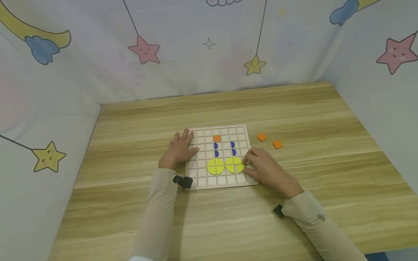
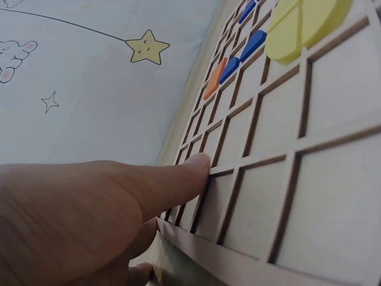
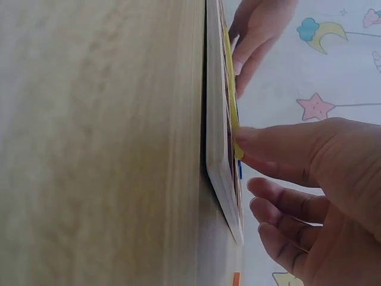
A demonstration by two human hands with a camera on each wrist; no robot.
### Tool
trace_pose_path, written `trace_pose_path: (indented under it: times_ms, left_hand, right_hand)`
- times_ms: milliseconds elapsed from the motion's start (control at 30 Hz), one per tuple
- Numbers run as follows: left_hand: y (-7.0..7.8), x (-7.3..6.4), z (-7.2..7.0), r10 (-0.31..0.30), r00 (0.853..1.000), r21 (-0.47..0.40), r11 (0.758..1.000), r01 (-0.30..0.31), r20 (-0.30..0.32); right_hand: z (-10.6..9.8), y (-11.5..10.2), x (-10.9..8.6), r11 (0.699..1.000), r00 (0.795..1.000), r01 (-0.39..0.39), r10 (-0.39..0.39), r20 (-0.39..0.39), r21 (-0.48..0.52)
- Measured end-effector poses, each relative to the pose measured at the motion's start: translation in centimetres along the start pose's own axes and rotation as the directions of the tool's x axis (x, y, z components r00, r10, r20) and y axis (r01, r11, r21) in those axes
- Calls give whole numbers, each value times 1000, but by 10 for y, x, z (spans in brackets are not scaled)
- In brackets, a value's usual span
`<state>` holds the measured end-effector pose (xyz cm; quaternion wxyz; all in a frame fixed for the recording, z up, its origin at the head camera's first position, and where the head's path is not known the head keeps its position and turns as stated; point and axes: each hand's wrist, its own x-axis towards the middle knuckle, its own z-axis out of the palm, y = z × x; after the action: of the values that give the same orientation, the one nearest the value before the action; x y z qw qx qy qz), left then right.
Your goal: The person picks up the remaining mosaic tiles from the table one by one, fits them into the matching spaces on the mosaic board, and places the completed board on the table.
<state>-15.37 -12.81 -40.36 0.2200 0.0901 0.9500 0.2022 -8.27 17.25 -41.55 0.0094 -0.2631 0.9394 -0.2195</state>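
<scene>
A pale wooden grid board (image 1: 202,181) lies flat on the table. My left hand (image 1: 179,146) rests on its left edge with fingers spread; in the left wrist view the thumb (image 2: 193,167) touches the grid. At the board's right side, my right hand (image 1: 266,168) pinches a yellow quarter-circle piece (image 1: 240,168) between thumb and index finger. That piece sits slightly askew at the lower right of a yellow circle (image 1: 231,165). The right wrist view shows the thumb (image 3: 247,137) against the yellow edge, other fingers loosely bent. Left of it lies another yellow circle (image 1: 215,166) of quarter pieces.
Blue half-circle pieces (image 1: 233,144) stand in two short columns above the yellow circles. An orange square (image 1: 217,138) sits in the grid near the top. Two more orange squares (image 1: 277,144) lie on the wooden table (image 1: 310,119) right of the board. Patterned curtains (image 1: 183,72) surround the table.
</scene>
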Motion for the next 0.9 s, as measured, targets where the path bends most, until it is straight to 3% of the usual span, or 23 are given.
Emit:
trace_pose_path:
  times_ms: [400, 700, 900]
  left_hand:
    - [-1, 0, 1, 3, 1000, 0, 1000, -3, -2]
    - [-1, 0, 0, 4, 1000, 3, 1000, -4, -2]
    - [0, 0, -1, 3, 1000, 12, 1000, -3, 3]
  right_hand:
    - [2, -4, 3, 1000, 1000, 24, -24, -2, -10]
    - [3, -3, 3, 996, 995, 80, -82, -57, -29]
    - [-5, -1, 4, 999, 1000, -17, 16, -12, -33]
